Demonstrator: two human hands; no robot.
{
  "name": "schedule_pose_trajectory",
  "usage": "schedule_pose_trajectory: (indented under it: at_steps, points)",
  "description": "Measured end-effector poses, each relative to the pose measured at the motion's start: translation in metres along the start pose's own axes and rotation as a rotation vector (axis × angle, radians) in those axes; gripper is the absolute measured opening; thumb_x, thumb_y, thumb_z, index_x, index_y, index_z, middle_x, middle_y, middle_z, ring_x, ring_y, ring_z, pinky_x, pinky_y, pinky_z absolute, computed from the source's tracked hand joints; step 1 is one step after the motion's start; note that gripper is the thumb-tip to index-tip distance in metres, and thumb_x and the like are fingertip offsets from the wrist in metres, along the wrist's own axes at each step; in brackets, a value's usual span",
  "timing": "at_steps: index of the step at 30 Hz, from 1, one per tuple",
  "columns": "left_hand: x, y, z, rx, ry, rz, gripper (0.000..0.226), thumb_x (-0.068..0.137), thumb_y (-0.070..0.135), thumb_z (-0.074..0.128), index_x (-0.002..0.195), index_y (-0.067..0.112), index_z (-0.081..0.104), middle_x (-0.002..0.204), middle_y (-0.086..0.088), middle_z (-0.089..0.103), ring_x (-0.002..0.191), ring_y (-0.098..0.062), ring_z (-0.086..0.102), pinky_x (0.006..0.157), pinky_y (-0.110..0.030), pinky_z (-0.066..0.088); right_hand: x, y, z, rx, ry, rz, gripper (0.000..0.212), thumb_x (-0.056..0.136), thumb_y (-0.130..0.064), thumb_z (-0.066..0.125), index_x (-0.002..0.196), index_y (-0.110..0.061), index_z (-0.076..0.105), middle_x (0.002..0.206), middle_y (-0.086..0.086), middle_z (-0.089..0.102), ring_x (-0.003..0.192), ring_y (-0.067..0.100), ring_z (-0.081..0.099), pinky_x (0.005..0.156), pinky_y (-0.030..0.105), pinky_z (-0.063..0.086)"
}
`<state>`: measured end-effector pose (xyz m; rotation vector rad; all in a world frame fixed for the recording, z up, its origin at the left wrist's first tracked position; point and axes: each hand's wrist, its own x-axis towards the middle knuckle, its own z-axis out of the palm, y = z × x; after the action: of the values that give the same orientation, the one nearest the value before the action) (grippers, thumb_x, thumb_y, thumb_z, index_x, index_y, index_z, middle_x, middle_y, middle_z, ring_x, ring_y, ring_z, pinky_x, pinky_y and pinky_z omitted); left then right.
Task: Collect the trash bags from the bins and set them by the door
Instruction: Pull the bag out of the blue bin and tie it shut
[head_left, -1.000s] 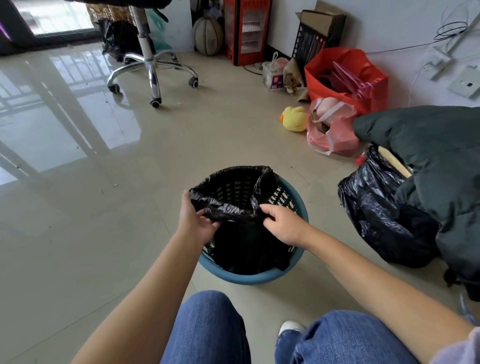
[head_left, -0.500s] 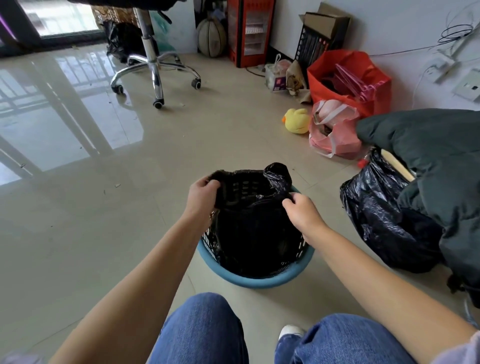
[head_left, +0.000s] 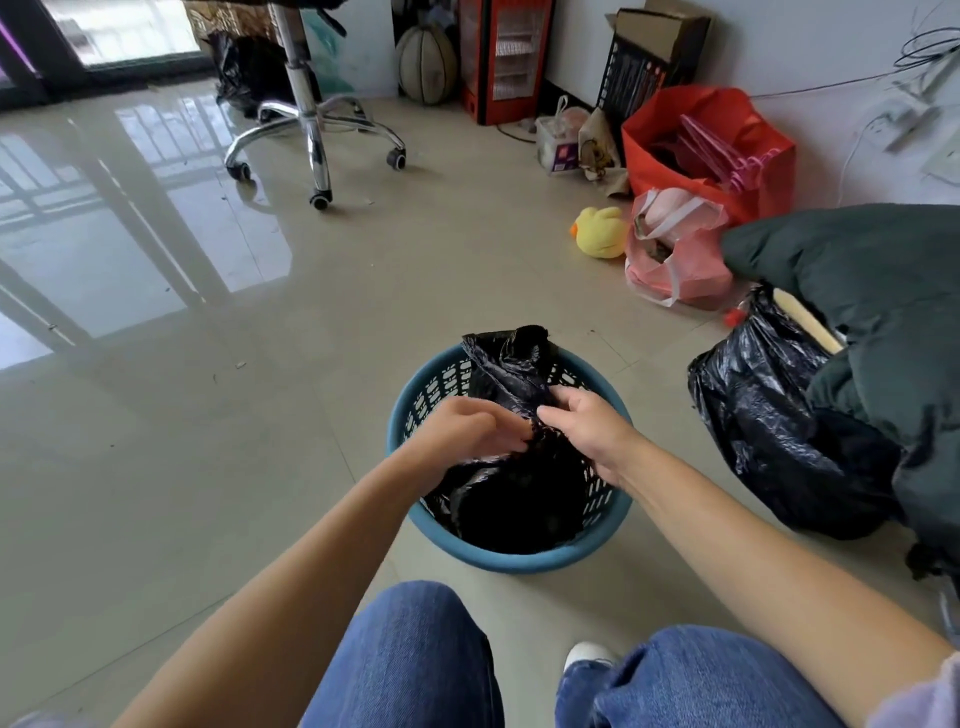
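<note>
While both hands bunch the neck of the black trash bag (head_left: 511, 384) above the blue perforated bin (head_left: 511, 556), the likeliest trouble is a thin liner tearing or slipping: the left hand (head_left: 467, 434) curls its fingers round the gathered plastic from one side and the right hand (head_left: 584, 428) pinches it from the other, so a sharp upward pull could split the film or drag the light bin along the tiled floor (head_left: 208, 467). The bag's body sits inside the bin, its twisted top poking up past the far rim, and a loose gather could let rubbish spill. Compared with half a second ago, the mouth that was held spread between the hands is now drawn together and the hands have closed in until they nearly touch. Another full black bag (head_left: 769, 415) lies just to the right.
</note>
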<state>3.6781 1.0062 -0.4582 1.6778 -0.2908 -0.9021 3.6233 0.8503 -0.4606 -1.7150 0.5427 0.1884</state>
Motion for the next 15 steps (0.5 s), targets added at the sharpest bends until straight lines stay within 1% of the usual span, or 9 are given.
schedule_pose_trajectory:
  at_steps: [1, 3, 5, 6, 7, 9, 11, 13, 15]
  points:
    - [0.008, -0.002, -0.009, -0.121, 0.129, -0.046, 0.034, 0.087, -0.003, 0.038, 0.084, 0.010, 0.069, 0.085, -0.010, 0.070, 0.076, -0.019, 0.066, 0.078, -0.028, 0.054, 0.000, 0.002, 0.000, -0.047, 0.011, -0.026, 0.025, 0.095, -0.004, 0.045, 0.101, -0.022, 0.062, 0.103, 0.002, 0.068, 0.094, 0.016, 0.063, 0.094, 0.032, 0.049]
    - [0.028, -0.006, -0.021, -0.232, 0.318, -0.140, 0.022, 0.095, 0.009, 0.040, 0.086, 0.008, 0.060, 0.079, -0.007, 0.060, 0.068, -0.016, 0.058, 0.072, -0.029, 0.053, -0.004, 0.004, -0.001, -0.108, -0.008, -0.064, 0.029, 0.096, -0.003, 0.043, 0.108, -0.020, 0.064, 0.104, 0.000, 0.068, 0.099, 0.015, 0.063, 0.099, 0.030, 0.047]
    - [0.048, -0.007, -0.023, -0.269, 0.324, -0.236, 0.023, 0.098, 0.030, 0.044, 0.089, 0.014, 0.057, 0.079, -0.003, 0.057, 0.068, -0.014, 0.055, 0.073, -0.033, 0.053, -0.010, 0.001, -0.002, -0.181, -0.085, -0.099, 0.031, 0.097, -0.003, 0.041, 0.118, -0.014, 0.062, 0.109, -0.001, 0.067, 0.098, 0.009, 0.062, 0.093, 0.016, 0.047]
    - [0.057, -0.004, -0.021, -0.295, 0.292, -0.260, 0.025, 0.097, 0.038, 0.047, 0.094, 0.017, 0.060, 0.078, -0.001, 0.057, 0.067, -0.013, 0.056, 0.069, -0.031, 0.054, -0.014, 0.001, -0.001, -0.219, -0.148, -0.114, 0.032, 0.097, -0.003, 0.041, 0.119, -0.013, 0.062, 0.109, -0.002, 0.067, 0.096, 0.006, 0.062, 0.088, 0.011, 0.047]
    - [0.066, -0.003, -0.020, -0.315, 0.264, -0.265, 0.026, 0.095, 0.041, 0.049, 0.101, 0.018, 0.061, 0.076, 0.000, 0.058, 0.064, -0.012, 0.056, 0.060, -0.026, 0.053, -0.017, 0.002, -0.001, -0.262, -0.217, -0.116, 0.031, 0.097, -0.003, 0.041, 0.117, -0.013, 0.063, 0.109, -0.001, 0.067, 0.097, 0.007, 0.063, 0.089, 0.012, 0.048]
    - [0.079, 0.002, -0.013, -0.302, 0.247, -0.236, 0.021, 0.095, 0.032, 0.053, 0.108, 0.017, 0.062, 0.071, 0.001, 0.058, 0.058, -0.010, 0.054, 0.046, -0.018, 0.046, -0.021, 0.003, -0.001, -0.387, -0.352, -0.097, 0.032, 0.095, -0.004, 0.043, 0.117, -0.016, 0.064, 0.113, 0.001, 0.068, 0.103, 0.012, 0.064, 0.095, 0.022, 0.048]
    - [0.087, 0.004, -0.007, -0.178, 0.276, -0.162, 0.021, 0.093, 0.010, 0.050, 0.107, 0.010, 0.067, 0.071, 0.000, 0.060, 0.060, -0.013, 0.054, 0.050, -0.018, 0.045, -0.024, 0.005, -0.004, -0.554, -0.433, -0.076, 0.034, 0.094, -0.006, 0.044, 0.121, -0.018, 0.061, 0.117, -0.001, 0.066, 0.105, 0.011, 0.061, 0.098, 0.023, 0.045]
    - [0.089, 0.006, -0.004, -0.013, 0.342, -0.044, 0.034, 0.086, -0.002, 0.042, 0.087, 0.015, 0.072, 0.066, -0.001, 0.060, 0.060, -0.020, 0.053, 0.055, -0.021, 0.043, -0.023, 0.009, -0.008, -0.575, -0.374, -0.063, 0.034, 0.094, -0.007, 0.045, 0.124, -0.016, 0.059, 0.118, 0.000, 0.065, 0.105, 0.010, 0.059, 0.097, 0.023, 0.044]
    - [0.079, 0.009, 0.000, 0.126, 0.370, 0.056, 0.037, 0.083, -0.003, 0.040, 0.070, 0.020, 0.066, 0.053, 0.008, 0.053, 0.048, -0.016, 0.044, 0.043, -0.017, 0.035, -0.017, 0.011, -0.016, -0.403, -0.159, -0.048, 0.029, 0.094, -0.007, 0.046, 0.122, -0.012, 0.056, 0.108, 0.004, 0.066, 0.097, 0.015, 0.060, 0.089, 0.028, 0.047]
